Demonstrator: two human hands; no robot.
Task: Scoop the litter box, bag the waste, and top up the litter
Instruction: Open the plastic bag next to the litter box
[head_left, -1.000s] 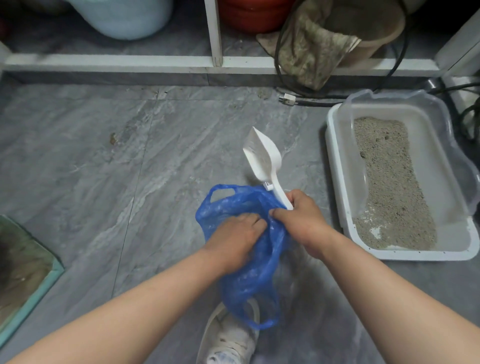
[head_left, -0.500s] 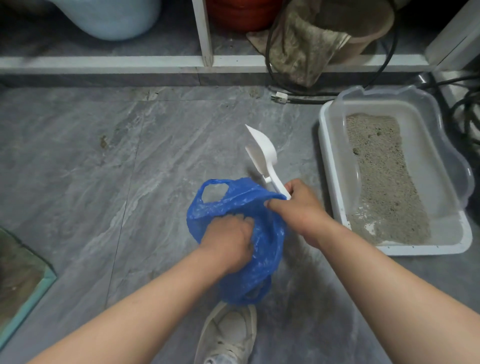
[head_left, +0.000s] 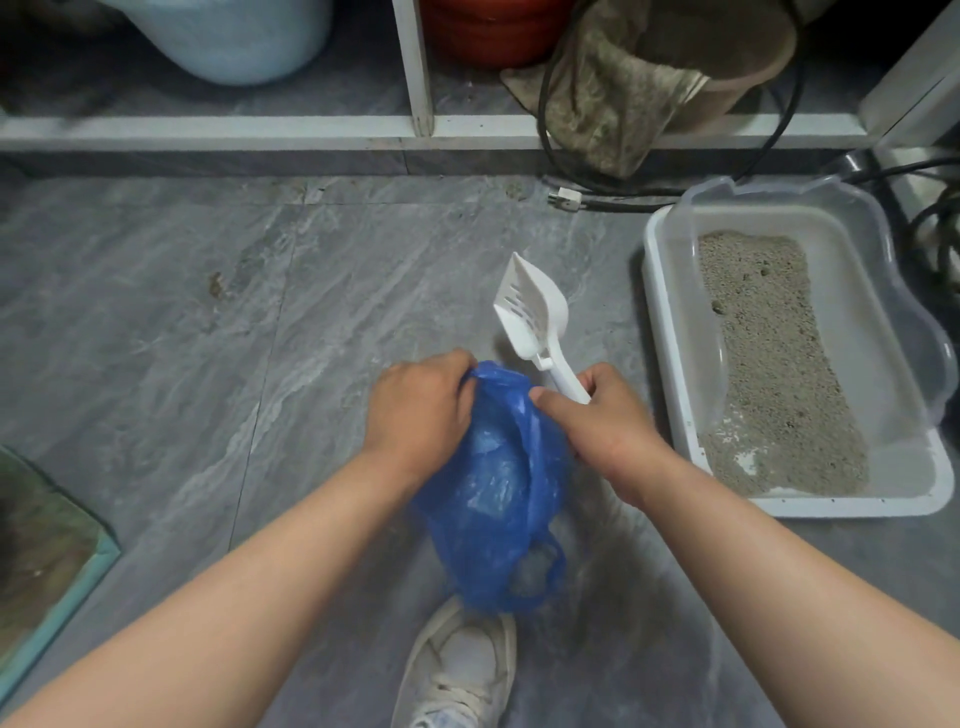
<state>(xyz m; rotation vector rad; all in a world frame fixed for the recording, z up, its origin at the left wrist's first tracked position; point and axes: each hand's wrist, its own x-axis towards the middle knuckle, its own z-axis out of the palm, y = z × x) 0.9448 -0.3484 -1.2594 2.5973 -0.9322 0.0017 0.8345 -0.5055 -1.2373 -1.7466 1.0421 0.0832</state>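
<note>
No readable text, label or number anywhere.

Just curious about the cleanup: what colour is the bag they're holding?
Blue, slightly see-through plastic bag, seen from the head camera.

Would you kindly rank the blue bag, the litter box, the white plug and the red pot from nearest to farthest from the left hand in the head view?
From the left hand:
1. Blue bag, gripped at its top.
2. Litter box, on the floor to the right.
3. White plug, by the ledge ahead.
4. Red pot, beyond the ledge.
</note>
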